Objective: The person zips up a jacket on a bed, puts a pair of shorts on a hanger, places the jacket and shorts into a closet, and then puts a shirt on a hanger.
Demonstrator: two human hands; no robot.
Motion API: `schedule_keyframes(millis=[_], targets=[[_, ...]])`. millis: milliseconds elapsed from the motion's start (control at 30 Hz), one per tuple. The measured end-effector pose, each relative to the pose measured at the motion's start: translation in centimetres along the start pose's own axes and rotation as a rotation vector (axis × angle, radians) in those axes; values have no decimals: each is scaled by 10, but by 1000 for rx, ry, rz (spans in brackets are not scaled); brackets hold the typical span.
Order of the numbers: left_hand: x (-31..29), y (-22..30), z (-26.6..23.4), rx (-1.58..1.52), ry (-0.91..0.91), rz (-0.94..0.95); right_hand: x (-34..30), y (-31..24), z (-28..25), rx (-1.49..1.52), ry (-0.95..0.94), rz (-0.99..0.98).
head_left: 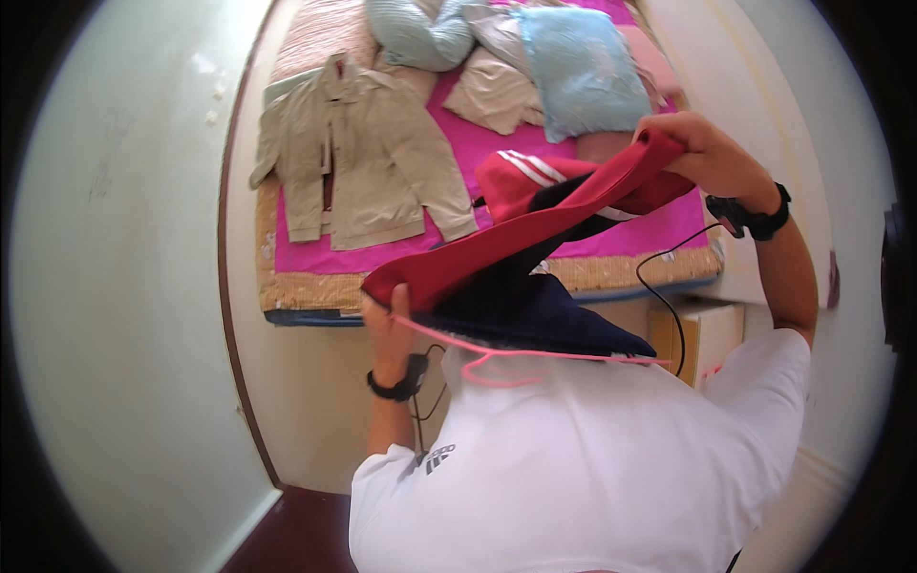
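Observation:
A red garment with white stripes and a dark navy part point(535, 229) is stretched in the air in front of my chest. My left hand point(390, 320) grips its lower left end. My right hand point(712, 158), raised higher, grips its upper right end. A pink clothes hanger point(521, 361) hangs at the garment's lower edge, just above my white shirt. Both wrists carry black bands with thin cables.
A bed with a magenta sheet point(497, 143) lies ahead. On it are a spread beige jacket point(368, 158), a light blue pillow point(587, 72), a striped pillow point(420, 33) and a crumpled beige cloth point(492, 95). A small yellow cabinet point(707, 334) stands at the right. Pale floor lies to the left.

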State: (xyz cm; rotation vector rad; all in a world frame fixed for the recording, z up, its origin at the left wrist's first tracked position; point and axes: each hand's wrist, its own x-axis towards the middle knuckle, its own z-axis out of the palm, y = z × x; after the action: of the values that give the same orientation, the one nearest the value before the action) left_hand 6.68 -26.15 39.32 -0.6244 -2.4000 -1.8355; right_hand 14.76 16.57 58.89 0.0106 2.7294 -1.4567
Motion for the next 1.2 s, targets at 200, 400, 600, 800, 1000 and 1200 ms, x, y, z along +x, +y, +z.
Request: schedule_keyframes(millis=[200, 400, 600, 800, 1000, 1200], targets=[[-16, 6, -29, 43, -257, -63, -73, 62, 48, -7, -219, 312], [-30, -3, -65, 74, -683, -193, -149, 67, 91, 317, -207, 476], [-9, 26, -38, 165, -523, -158, -163, 84, 127, 653, 222, 612], [52, 52, -10, 292, -628, 154, -158, 89, 83, 978, 436, 409], [77, 81, 23, 390, -567, 238, -158, 49, 56, 752, 466, 428], [63, 90, 45, 379, -425, 261, -155, 19, 97, 784, 450, 458]])
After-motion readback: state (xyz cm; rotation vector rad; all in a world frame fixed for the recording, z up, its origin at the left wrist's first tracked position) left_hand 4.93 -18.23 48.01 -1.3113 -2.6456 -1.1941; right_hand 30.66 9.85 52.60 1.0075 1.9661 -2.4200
